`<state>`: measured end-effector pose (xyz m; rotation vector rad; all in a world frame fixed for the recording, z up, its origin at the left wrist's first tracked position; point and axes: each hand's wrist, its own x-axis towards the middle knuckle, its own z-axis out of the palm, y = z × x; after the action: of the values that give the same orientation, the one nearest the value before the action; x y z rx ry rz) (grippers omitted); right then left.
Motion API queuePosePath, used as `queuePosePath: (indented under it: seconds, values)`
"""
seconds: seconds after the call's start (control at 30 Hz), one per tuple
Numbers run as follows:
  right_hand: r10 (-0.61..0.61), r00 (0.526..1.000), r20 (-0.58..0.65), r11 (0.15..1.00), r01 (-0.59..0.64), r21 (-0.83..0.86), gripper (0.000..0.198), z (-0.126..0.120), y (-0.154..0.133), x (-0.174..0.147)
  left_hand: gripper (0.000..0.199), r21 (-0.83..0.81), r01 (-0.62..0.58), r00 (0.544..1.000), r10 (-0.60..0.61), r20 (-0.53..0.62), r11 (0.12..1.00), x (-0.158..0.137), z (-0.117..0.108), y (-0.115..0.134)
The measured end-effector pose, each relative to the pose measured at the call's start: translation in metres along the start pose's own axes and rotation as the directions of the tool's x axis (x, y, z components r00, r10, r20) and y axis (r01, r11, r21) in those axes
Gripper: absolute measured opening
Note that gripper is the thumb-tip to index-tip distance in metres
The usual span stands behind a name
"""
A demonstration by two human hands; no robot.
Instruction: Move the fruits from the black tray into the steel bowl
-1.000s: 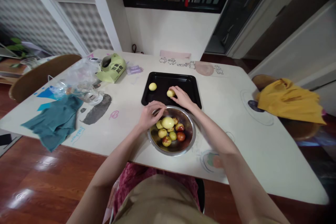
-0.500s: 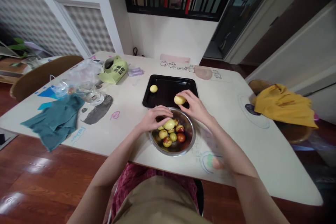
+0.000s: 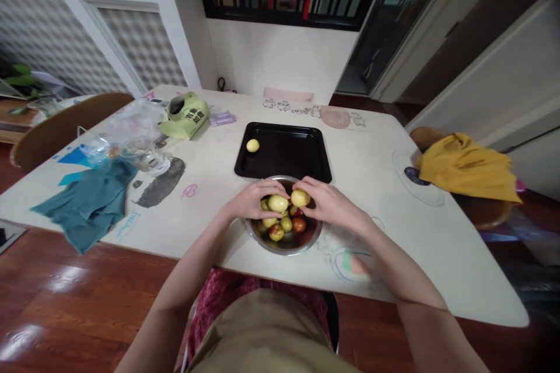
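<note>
Head view: grips a yellow jujube (image 3: 300, 198) in the right hand (image 3: 327, 199) beside a pale-green jujube (image 3: 278, 203) pinched in the left hand (image 3: 251, 199), both atop the steel bowl (image 3: 289, 251); seemingly handles the pair together, calling for light, controlled release.

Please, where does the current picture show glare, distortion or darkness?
Head view: glare patches on the wooden floor, lower left; head view: wide-angle stretching of the tabletop toward the edges, it seems; head view: upper-right corner nearly black; head view: bright reflections along the near rim of the metal bowl.
</note>
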<state>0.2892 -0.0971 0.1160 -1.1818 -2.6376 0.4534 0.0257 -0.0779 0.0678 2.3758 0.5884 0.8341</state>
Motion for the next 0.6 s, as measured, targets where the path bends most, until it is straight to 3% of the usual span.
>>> queuePosePath:
  seconds: [0.1, 0.6]
  values:
    - [-0.007, 1.000, 0.026, 1.000, 0.007, 0.012, 0.032, 0.0009, -0.0025, -0.0002, 0.030, 0.004, -0.005, 1.000, 0.005, -0.003, 1.000, -0.0001, 0.0006, 0.0009]
    - [-0.016, 0.999, 0.036, 0.985, 0.009, 0.171, 0.033, 0.0034, 0.0009, 0.0048, 0.029, 0.011, 0.005, 1.000, -0.005, 0.001, 1.000, -0.0008, -0.0012, 0.0042]
